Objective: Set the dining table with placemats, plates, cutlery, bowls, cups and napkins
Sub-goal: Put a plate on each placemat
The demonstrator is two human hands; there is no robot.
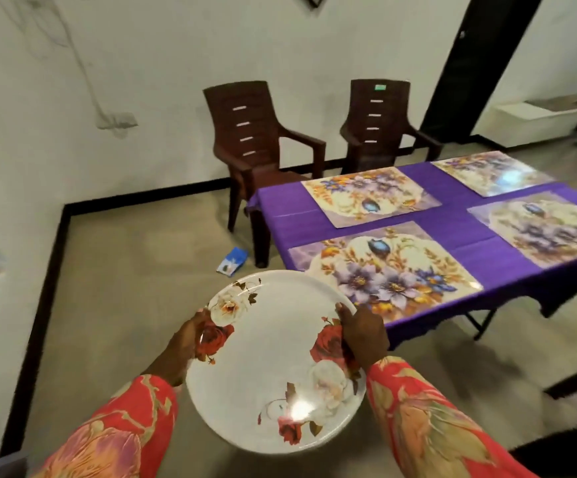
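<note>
A large white plate point(269, 367) with red and white roses is carried in the air in front of me, short of the table's near left corner. My left hand point(185, 343) grips its left rim and my right hand point(362, 334) grips its right rim, thumb on top. The table point(452, 229) wears a purple cloth and carries several floral placemats; the nearest placemat point(387, 270) lies just beyond the plate. No plates, cutlery, bowls, cups or napkins show on the table.
Two brown plastic chairs point(259, 150) point(380, 125) stand by the white wall behind the table. A blue and white packet point(232, 260) lies on the floor near the table leg. A dark door frame point(480, 63) rises at the right.
</note>
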